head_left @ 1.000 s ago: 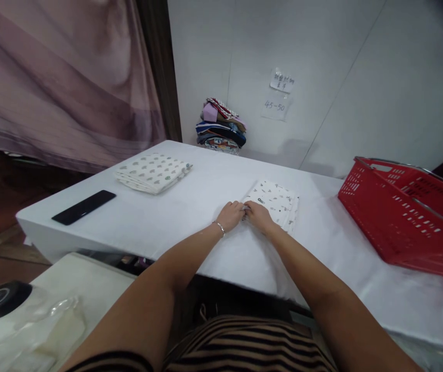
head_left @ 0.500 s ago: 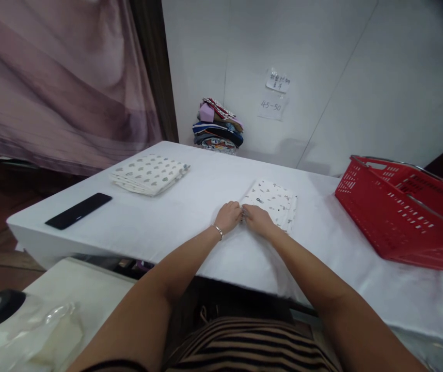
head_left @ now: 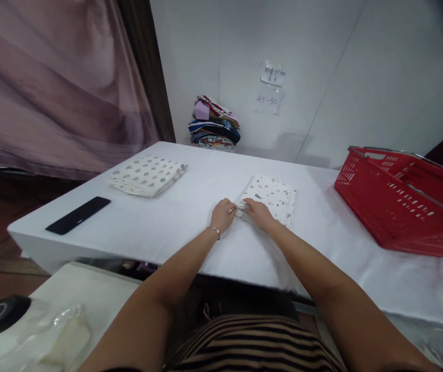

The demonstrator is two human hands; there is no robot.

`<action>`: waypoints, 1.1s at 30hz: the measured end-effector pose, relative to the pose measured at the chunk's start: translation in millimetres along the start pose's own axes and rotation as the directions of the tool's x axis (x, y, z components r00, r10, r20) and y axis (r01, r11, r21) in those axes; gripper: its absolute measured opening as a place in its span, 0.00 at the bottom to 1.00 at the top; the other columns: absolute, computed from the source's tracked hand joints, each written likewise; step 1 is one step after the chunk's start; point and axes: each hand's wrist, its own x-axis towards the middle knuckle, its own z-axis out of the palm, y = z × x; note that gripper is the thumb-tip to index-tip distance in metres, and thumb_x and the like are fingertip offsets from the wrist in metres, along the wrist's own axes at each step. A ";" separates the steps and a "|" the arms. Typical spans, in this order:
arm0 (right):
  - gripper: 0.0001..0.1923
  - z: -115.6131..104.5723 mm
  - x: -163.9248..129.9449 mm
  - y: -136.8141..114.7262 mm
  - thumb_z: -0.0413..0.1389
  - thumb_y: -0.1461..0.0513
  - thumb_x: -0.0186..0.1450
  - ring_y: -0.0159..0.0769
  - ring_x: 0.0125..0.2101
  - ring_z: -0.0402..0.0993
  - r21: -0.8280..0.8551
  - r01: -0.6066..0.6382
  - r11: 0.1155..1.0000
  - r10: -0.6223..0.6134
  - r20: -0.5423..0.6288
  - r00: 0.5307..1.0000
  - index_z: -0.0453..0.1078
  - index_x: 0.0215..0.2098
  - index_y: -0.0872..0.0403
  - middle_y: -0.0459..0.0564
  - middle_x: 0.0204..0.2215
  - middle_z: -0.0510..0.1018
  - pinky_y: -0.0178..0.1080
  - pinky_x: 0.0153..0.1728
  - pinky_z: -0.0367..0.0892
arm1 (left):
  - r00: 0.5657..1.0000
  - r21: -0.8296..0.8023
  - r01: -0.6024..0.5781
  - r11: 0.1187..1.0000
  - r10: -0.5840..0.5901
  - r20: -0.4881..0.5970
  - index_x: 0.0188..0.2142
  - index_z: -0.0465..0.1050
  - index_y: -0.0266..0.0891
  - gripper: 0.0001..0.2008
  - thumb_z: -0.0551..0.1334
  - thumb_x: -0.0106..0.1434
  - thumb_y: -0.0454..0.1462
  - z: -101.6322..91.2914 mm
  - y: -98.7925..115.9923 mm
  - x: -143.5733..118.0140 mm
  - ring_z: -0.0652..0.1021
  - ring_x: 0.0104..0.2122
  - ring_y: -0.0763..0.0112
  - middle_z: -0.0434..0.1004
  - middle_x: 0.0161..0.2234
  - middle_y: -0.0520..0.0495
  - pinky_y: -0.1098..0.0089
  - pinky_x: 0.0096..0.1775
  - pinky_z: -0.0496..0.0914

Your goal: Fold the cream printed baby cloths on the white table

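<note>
A white folded cloth with a small dark print lies on the white-covered table in front of me. My left hand is closed in a pinch on its near left corner. Right beside it, my right hand grips the cloth's near edge, its fingers bent over the fabric. A short stretch of cloth shows between the two hands. Exactly how the layers lie under my right fingers is hidden. Further left rests a second folded cloth, white with grey-green heart-like shapes, apart from both hands.
A red shopping basket stands on the table at the right. At the left lies a flat black object. Beyond the table's far edge is a stack of folded fabrics by the wall. A white surface adjoins the near left.
My hands have moved slightly apart along the cloth's near left corner, so more fabric shows between them. The view has shifted a little.
</note>
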 end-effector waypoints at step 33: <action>0.16 -12.2 -16.2 -16.2 0.50 0.63 0.61 0.41 0.43 0.67 -0.149 0.120 0.982 -0.109 0.080 0.991 0.65 0.48 0.51 0.51 0.42 0.75 0.36 0.38 0.59 | 0.893 0.351 -0.372 0.859 0.228 0.388 0.33 0.73 0.37 0.12 0.51 0.65 0.35 -9.0 9.1 13.5 0.74 0.35 0.67 0.74 0.31 0.45 0.67 0.36 0.61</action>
